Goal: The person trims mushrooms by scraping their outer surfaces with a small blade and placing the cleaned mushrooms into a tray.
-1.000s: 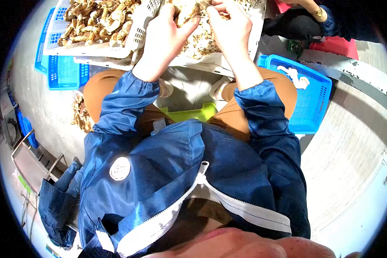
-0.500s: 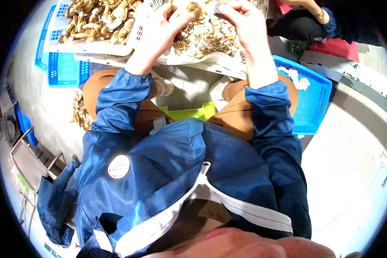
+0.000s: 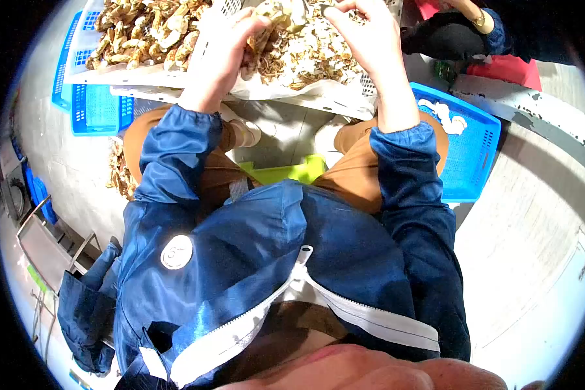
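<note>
My left hand (image 3: 226, 49) is closed on a pale brown mushroom (image 3: 281, 14) at the top edge of the view. Just right of it, my right hand (image 3: 364, 29) pinches a small dark blade (image 3: 325, 9), its far part hard to make out. Both hands are above a white basket (image 3: 305, 99) lined with a pale sheet and filled with mushroom trimmings (image 3: 312, 55). To the left, a white basket (image 3: 201, 39) holds a heap of brown mushrooms (image 3: 143, 32).
A blue basket (image 3: 468, 162) with white pieces lies by my right leg, blue baskets (image 3: 101, 114) at the left. A green object (image 3: 292, 170) is between my feet. Another person's arm (image 3: 471, 13) shows at the top right, near a red object (image 3: 510, 71).
Both hands have moved apart since a second ago, showing more trimmings between them. The mushroom stays in my left hand; over the last half second that hand has shifted slightly left.
</note>
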`<state>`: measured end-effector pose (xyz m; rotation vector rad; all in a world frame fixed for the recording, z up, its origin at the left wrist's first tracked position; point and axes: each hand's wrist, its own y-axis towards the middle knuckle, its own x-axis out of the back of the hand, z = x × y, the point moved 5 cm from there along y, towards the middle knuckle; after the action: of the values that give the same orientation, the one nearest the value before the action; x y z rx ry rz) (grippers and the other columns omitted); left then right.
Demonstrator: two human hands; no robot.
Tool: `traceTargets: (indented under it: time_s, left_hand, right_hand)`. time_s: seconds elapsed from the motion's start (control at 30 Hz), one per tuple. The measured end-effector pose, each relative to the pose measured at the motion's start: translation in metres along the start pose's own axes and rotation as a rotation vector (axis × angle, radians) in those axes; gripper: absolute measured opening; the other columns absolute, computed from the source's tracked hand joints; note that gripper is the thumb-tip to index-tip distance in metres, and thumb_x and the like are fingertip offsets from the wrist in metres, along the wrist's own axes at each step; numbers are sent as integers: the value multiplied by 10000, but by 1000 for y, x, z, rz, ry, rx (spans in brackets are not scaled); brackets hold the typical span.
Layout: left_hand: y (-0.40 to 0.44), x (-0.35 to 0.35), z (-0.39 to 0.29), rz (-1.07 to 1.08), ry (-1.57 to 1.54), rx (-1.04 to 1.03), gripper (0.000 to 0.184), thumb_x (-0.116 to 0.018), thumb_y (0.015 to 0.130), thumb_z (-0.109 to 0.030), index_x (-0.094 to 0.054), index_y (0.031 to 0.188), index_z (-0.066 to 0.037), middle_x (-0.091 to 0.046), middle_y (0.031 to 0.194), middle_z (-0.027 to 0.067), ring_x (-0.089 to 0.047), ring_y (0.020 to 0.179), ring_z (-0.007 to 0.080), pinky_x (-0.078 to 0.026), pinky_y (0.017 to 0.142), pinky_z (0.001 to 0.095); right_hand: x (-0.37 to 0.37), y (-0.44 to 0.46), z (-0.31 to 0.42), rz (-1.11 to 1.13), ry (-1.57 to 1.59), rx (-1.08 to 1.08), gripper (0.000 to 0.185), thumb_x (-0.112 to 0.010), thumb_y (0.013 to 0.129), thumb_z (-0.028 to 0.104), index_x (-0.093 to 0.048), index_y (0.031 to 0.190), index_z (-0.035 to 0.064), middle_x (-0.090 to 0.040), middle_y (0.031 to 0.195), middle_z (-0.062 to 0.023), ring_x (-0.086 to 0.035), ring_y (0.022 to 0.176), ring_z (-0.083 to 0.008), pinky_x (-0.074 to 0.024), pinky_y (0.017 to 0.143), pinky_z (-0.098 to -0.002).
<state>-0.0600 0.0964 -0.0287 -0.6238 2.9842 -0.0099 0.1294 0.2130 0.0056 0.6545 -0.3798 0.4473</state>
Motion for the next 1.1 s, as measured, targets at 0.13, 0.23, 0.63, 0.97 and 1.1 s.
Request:
traceTargets:
  time_s: [0.13,0.23,0.63,0.97,1.1]
  left_hand:
    - [-2,7,26,44,511,-15,385,-685,949,-318,-642,1143,12,-693,885,52,-643,787,138,-505,697,300]
    - [-10,-9,1,-27,902,-129,401,-689,947,-335,-626,1140,11,-693,853,123,-662,760,202,-516,681,354]
    - [-22,-28,-10,-66,1193,-396,358,-686,942,-349,-593,1072,-29,-655,895,189,-660,829,371,-535,717,440]
    - [-20,-26,-15,-68,1226,-409,348,-706,923,-323,-595,1079,-33,-657,922,184,-660,860,366,-531,733,436]
    - [-24,-32,-17,-62,1240,-410,319,-716,913,-302,-575,1025,-39,-641,901,177,-651,841,369,-527,716,433]
  right_hand:
    - [-7,-3,10,2,102,62,124,-753,775,54,-648,811,-3,-651,984,-134,-645,891,-285,-522,766,-343]
    - [-16,-5,19,41,26,33,104,-742,784,41,-647,800,1,-655,995,-177,-648,894,-333,-527,766,-364]
    - [-17,-11,29,-60,-51,-58,38,-670,842,23,-646,860,-1,-612,789,-198,-638,715,-356,-513,628,-405]
    - [-21,-9,17,-1,23,-134,64,-698,810,38,-657,839,-1,-647,790,-156,-646,746,-316,-514,686,-377]
    - [-22,-11,28,-58,-82,6,54,-667,833,22,-630,848,-15,-625,861,-196,-628,788,-387,-514,700,-428]
